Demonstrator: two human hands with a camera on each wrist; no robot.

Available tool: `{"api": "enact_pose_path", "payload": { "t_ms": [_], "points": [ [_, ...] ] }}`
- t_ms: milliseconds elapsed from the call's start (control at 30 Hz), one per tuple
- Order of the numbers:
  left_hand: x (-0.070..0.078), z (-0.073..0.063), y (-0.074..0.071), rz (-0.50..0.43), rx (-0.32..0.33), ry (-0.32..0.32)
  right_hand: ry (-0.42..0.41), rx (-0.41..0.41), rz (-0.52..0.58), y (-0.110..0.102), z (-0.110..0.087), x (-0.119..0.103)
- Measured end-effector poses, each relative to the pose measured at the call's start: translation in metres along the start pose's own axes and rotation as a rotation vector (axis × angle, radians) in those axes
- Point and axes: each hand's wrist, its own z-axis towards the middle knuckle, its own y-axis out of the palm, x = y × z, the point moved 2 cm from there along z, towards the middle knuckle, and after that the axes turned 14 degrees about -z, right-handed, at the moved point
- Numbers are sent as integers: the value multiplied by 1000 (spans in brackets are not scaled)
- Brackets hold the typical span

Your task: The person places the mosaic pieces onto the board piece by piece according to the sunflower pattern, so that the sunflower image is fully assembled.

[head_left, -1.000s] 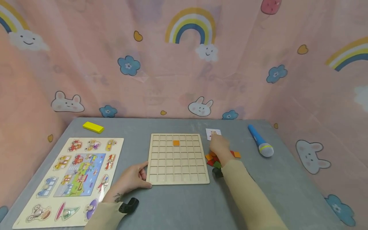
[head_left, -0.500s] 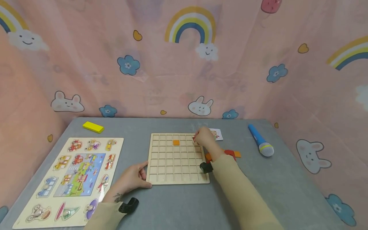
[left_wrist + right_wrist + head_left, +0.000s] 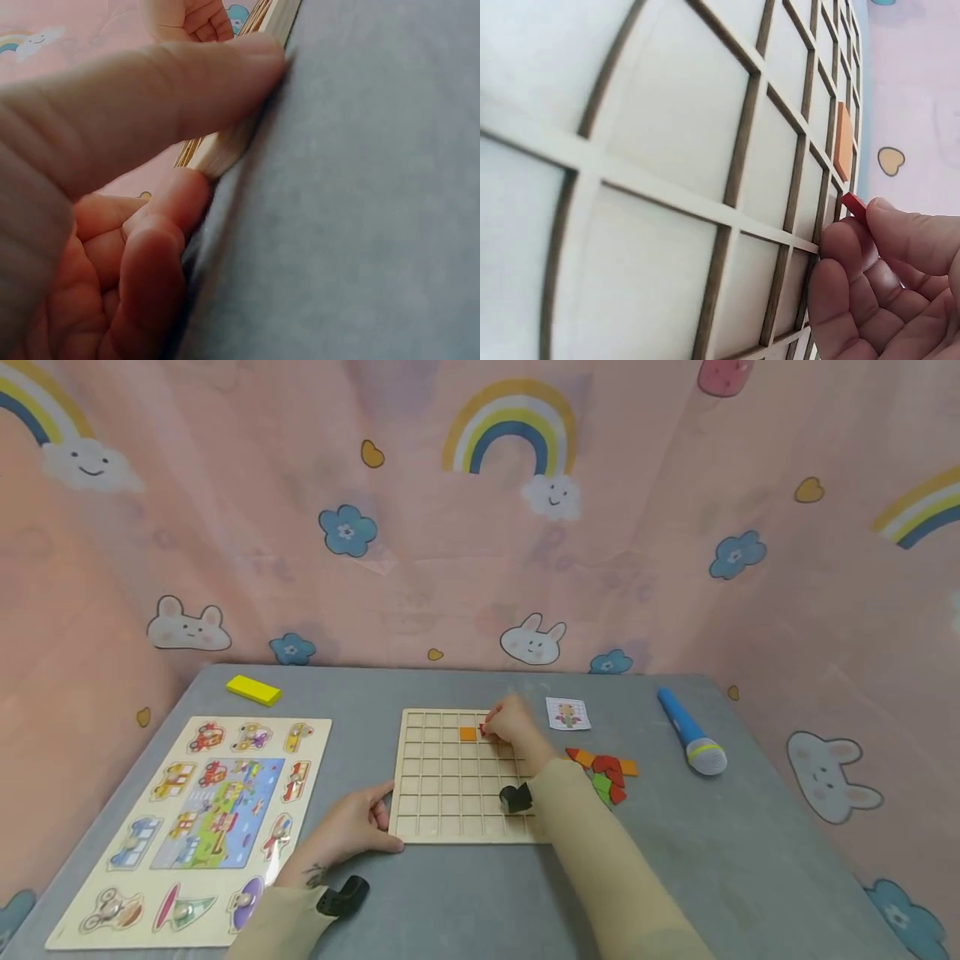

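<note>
A pale wooden grid board (image 3: 442, 803) lies on the grey table. One orange square tile (image 3: 467, 734) sits in a cell near its far edge. My left hand (image 3: 352, 827) holds the board's near left corner, thumb along the front edge and fingers at the left side. Over the far right part of the board, my right hand (image 3: 515, 724) pinches a small red tile (image 3: 856, 206) between thumb and index finger, just right of the orange tile. The red tile's full shape is hidden by the fingertips. In the left wrist view, the left thumb (image 3: 225, 79) presses the board's edge.
Loose red, orange and green tiles (image 3: 606, 770) lie right of the board. Behind them is a small pattern card (image 3: 567, 714). A blue toy microphone (image 3: 690, 731) lies far right. A vehicle puzzle board (image 3: 142, 814) and a yellow block (image 3: 254, 690) are at left.
My right hand has moved left from beside the tile pile and card to the board, bringing a red tile. The left hand stays at the board's corner. The head view has shifted slightly.
</note>
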Motion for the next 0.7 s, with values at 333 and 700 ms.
{"api": "enact_pose_path", "payload": {
  "t_ms": [333,700],
  "points": [
    [0,1,1,-9,16,-20,42,-16,-56,3,-2,0],
    [4,-2,1,-15,18,-14,25,-9,-135,3,-1,0]
  ]
}}
